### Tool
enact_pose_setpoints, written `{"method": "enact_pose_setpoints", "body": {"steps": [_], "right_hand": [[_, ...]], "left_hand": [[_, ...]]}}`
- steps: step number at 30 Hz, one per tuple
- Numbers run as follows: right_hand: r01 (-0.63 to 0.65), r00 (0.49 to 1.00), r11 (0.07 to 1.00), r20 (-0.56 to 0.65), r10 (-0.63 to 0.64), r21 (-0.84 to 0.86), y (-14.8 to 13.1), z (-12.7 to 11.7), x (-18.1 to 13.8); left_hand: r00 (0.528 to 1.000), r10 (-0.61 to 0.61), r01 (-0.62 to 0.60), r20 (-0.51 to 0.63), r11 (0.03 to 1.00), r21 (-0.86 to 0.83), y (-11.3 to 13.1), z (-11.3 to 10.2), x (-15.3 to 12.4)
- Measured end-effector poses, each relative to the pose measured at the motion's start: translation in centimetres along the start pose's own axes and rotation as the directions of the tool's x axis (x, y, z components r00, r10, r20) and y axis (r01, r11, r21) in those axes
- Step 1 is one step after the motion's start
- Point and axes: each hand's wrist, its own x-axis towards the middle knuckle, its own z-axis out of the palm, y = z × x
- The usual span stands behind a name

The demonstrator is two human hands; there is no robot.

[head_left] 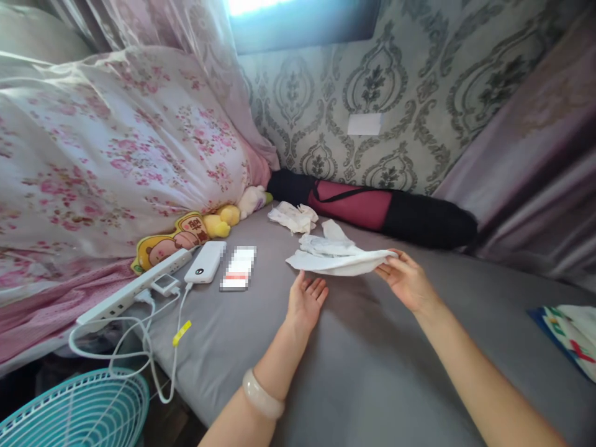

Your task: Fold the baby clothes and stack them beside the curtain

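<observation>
A white cloth (338, 259) lies partly lifted over the grey bed sheet (372, 360). My right hand (406, 280) pinches the cloth's right edge between thumb and fingers. My left hand (306, 303) rests palm down on the sheet just below the cloth's left corner, fingers stretched out flat and holding nothing. A pale bangle (262, 395) sits on my left wrist. A second crumpled white cloth (292, 217) lies farther back.
A white power bank (205, 262), a power strip (133, 287) with cables and a small box (238, 268) lie at the left. A black and maroon rolled bag (372, 211) lines the wall. Floral bedding (102, 155), plush toys (186, 239), a teal fan (74, 413) and a patterned item (570, 338) are around.
</observation>
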Motion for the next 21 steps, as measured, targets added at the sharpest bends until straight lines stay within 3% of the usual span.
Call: {"method": "enact_pose_setpoints", "body": {"steps": [6, 10, 16, 21], "right_hand": [[-0.103, 0.985, 0.989, -0.153, 0.085, -0.108, 0.1, -4.2, -3.9], [-0.171, 0.962, 0.975, -0.237, 0.135, -0.140, -0.6, -6.2, -6.1], [-0.152, 0.938, 0.951, -0.343, 0.053, -0.268, -1.5, -10.5, -8.6], [-0.214, 0.918, 0.887, -0.395, 0.039, -0.410, -1.1, -13.1, -10.0]], "left_hand": [[0.994, 0.112, -0.107, -0.012, 0.973, 0.206, -0.7, 0.4, 0.0], [0.988, 0.131, -0.083, -0.087, 0.904, 0.420, -1.1, 0.5, -0.4], [0.999, 0.014, 0.024, -0.050, 0.727, 0.686, -1.3, 0.4, -3.6], [0.990, -0.124, 0.015, 0.065, 0.555, 0.832, -2.3, -0.1, -8.2]]}}
